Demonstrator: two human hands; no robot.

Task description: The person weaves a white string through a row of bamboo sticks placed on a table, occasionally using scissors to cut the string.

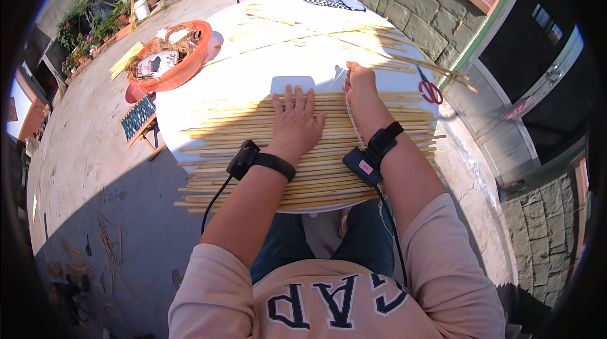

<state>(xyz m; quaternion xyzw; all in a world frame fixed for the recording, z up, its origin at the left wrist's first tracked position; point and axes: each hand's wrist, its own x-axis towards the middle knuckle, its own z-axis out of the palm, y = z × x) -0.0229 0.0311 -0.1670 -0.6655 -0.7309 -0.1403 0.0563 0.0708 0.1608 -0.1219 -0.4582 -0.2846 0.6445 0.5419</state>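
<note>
Lying flat across the white table (253, 80), the reed mat (329, 178) has its stalks running left to right, crosswise to both forearms. The left hand (296, 123) is pressed palm down on the mat's far half, fingers (292, 97) spread open, nothing gripped. The right hand (359, 80) is closed at the mat's far edge, pinching a white string (352, 118) that is led back over the stalks toward the body. Red scissors (430, 91) are seen right of the mat, nearer the right hand.
</note>
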